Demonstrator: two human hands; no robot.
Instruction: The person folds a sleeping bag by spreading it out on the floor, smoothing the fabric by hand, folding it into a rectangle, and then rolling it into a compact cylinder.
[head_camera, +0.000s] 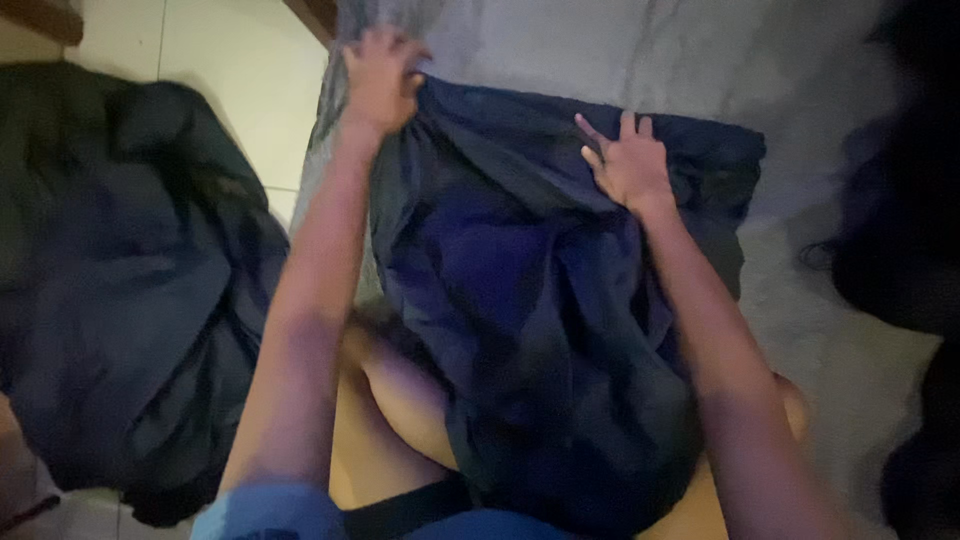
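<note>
A dark navy cloth (520, 300) lies spread over a grey bed surface (620, 50) and drapes down over my knees. At the cloth's far left corner my left hand (380, 75) is closed on the fabric's edge. My right hand (628, 160) rests flat on the cloth near its far right side, fingers spread apart. Both arms reach forward from the bottom of the view.
A heap of dark clothing (130, 270) lies on the pale tiled floor (240, 80) at the left. More dark fabric (900, 230) sits at the right edge on the bed. Brown wooden bed frame pieces (315, 15) show at the top left.
</note>
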